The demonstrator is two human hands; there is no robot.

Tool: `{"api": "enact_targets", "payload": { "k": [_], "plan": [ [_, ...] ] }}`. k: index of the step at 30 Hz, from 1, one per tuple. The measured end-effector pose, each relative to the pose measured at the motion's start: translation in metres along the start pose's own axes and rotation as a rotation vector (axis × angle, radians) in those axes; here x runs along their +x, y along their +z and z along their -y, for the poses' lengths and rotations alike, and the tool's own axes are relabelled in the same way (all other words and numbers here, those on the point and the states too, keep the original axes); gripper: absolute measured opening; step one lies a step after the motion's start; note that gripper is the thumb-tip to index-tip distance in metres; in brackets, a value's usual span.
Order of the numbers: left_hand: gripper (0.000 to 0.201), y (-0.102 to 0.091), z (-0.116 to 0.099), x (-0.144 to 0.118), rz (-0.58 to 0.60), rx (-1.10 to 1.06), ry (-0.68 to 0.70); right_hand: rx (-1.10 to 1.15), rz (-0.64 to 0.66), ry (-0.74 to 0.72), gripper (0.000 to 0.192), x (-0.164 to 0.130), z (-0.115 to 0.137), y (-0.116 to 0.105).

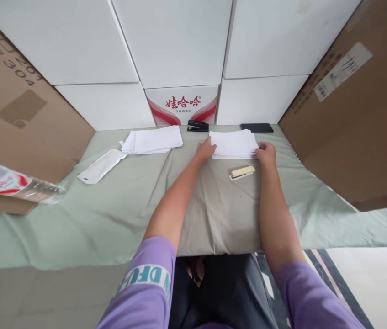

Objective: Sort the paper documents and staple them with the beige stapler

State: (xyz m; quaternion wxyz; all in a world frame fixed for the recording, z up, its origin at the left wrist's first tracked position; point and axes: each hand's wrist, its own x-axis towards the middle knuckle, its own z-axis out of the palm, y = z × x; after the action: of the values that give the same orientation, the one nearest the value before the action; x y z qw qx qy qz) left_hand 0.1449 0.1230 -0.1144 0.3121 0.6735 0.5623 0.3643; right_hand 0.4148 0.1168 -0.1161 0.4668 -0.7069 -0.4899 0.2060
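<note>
Two hands on one paper stack point(234, 144), far-centre bench point(111, 219) | step, judged: squaring sheets; press both sides evenly, keep edges flush | left hand point(206, 150) fingers loosely curled against left edge | right hand point(266, 153) fingers curled on right corner, pinch unclear | beige stapler point(242, 172) just in front; second stack point(154, 139) left, apart.

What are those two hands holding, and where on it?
Both hands are on the right-hand stack of white paper: the left hand at its left edge, the right hand at its right near corner. A firm grip cannot be told.
</note>
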Motion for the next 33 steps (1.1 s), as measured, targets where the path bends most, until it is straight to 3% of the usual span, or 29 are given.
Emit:
{"api": "enact_targets", "payload": {
  "k": [4, 12, 15, 19, 21, 23, 28, 33],
  "plan": [
    [0.064, 0.01, -0.002, 0.011, 0.02, 0.18, -0.082, -0.035, -0.009, 0.039, 0.03, -0.003, 0.004, -0.005],
    [0.063, 0.012, -0.013, -0.021, 0.041, 0.406, -0.025, -0.168, 0.005, -0.06, 0.031, -0.005, 0.005, -0.005],
    [0.063, -0.01, -0.009, -0.031, -0.068, 0.481, -0.029, -0.189, -0.02, -0.065, 0.029, -0.003, 0.006, -0.004],
    [0.066, -0.076, 0.022, -0.048, -0.236, 0.681, -0.118, -0.186, -0.13, -0.078, 0.033, -0.001, 0.008, -0.003],
    [0.07, -0.107, 0.041, -0.06, -0.23, 0.733, -0.206, -0.183, -0.157, -0.075, 0.034, 0.0, 0.011, -0.002],
    [0.064, -0.127, 0.055, -0.072, -0.172, 0.759, -0.217, -0.178, -0.167, -0.078, 0.033, 0.0, 0.014, -0.001],
    [0.044, -0.134, 0.063, -0.087, -0.218, 0.849, -0.093, -0.142, -0.181, -0.142, 0.026, -0.003, 0.023, 0.002],
    [0.037, -0.139, 0.061, -0.079, -0.309, 0.862, -0.136, -0.096, -0.186, -0.207, 0.021, -0.006, 0.033, 0.006]
  ]
}}
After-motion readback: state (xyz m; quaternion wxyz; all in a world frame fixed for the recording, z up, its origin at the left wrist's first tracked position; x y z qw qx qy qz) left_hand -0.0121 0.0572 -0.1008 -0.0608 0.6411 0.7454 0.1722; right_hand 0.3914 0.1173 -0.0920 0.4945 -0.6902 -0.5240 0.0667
